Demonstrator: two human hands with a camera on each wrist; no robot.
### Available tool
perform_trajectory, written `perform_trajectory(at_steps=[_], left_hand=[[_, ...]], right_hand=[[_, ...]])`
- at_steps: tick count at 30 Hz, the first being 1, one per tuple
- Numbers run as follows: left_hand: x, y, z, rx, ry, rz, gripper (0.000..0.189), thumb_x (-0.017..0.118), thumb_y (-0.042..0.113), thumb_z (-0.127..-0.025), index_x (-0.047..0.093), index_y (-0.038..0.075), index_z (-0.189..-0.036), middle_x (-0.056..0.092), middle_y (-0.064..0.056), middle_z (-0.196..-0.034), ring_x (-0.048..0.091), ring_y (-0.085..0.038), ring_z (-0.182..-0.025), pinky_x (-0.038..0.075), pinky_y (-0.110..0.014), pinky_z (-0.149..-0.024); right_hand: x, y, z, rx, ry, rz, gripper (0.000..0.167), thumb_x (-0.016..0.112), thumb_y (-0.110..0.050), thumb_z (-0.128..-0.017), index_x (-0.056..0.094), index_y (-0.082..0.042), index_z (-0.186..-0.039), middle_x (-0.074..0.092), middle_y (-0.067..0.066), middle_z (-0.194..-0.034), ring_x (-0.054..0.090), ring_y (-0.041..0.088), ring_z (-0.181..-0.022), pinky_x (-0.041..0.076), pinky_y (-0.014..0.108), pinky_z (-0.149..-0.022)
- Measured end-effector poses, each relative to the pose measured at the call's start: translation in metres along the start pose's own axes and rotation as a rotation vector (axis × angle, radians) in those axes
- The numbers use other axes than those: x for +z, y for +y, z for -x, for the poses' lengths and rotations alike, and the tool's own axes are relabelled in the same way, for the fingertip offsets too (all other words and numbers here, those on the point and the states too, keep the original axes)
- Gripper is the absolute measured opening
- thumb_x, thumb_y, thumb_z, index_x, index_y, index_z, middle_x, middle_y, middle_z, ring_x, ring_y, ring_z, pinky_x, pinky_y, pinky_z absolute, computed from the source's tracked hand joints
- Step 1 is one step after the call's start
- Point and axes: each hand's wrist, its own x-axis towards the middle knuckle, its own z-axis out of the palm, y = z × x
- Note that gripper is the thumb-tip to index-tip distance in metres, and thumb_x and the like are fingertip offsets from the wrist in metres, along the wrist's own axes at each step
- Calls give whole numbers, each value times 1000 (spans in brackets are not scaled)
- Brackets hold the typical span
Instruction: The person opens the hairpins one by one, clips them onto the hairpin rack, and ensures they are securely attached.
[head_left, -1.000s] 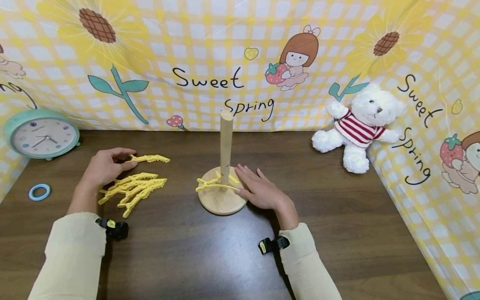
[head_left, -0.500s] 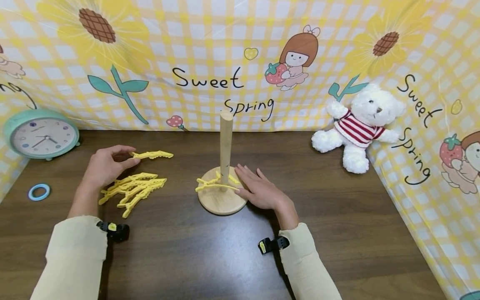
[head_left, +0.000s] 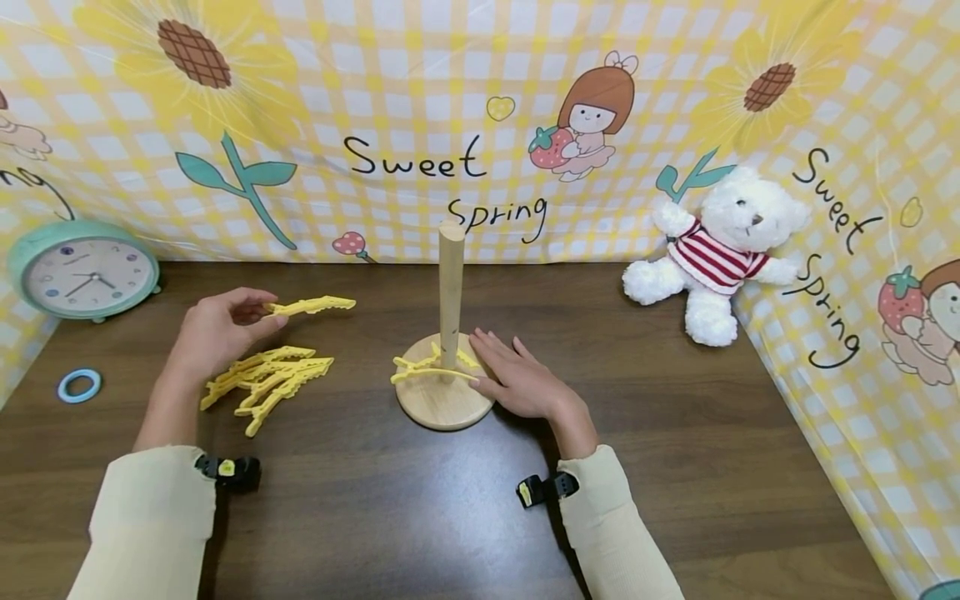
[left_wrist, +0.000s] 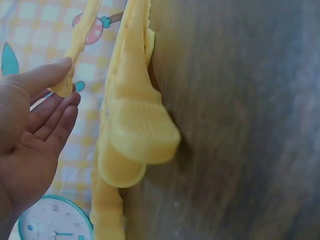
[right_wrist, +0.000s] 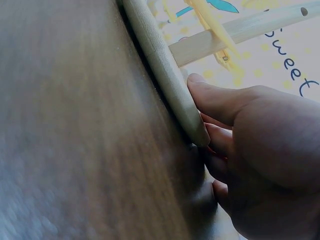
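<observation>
Between thumb and fingertips my left hand (head_left: 217, 333) pinches one end of a long yellow alligator hair clip (head_left: 315, 306); its free end points right. The left wrist view shows this clip (left_wrist: 75, 50) raised beside the hand. Several similar clips (head_left: 270, 379) lie in a pile on the table, just right of the left wrist. My right hand (head_left: 525, 379) rests with straight fingers against the right rim of a round wooden base (head_left: 446, 408). From this base rises an upright wooden post (head_left: 451, 292). More yellow clips (head_left: 435, 373) sit around the post's foot; their exact hold is unclear.
At the back left stands a mint alarm clock (head_left: 90, 271), with a blue ring (head_left: 78, 386) in front of it. A white teddy bear (head_left: 720, 258) sits at the back right. Patterned cloth (head_left: 390, 83) borders the brown table (head_left: 360, 500).
My left hand has shifted slightly right and toward me, and the pinched clip has moved right and up in the head view. My right hand, the base and the pile stay put.
</observation>
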Motion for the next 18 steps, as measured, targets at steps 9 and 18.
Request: perform_trajectory(at_steps=[9, 18], left_hand=[[3, 16, 10, 67, 29, -7, 46, 69, 42, -97, 64, 7, -126, 65, -21, -118, 62, -38, -108, 49, -46, -84], [14, 33, 21, 187, 61, 20, 42, 67, 38, -99, 66, 9, -129, 68, -16, -120, 62, -34, -110, 48, -40, -81]], right_hand=[[1, 2, -1, 18, -10, 0, 69, 48, -37, -108, 14, -12, -163, 11, 7, -169, 6, 18, -154, -3, 40, -122], [1, 2, -2, 15, -3, -3, 70, 49, -37, -108, 15, -12, -163, 12, 7, -169, 7, 17, -154, -3, 40, -122]])
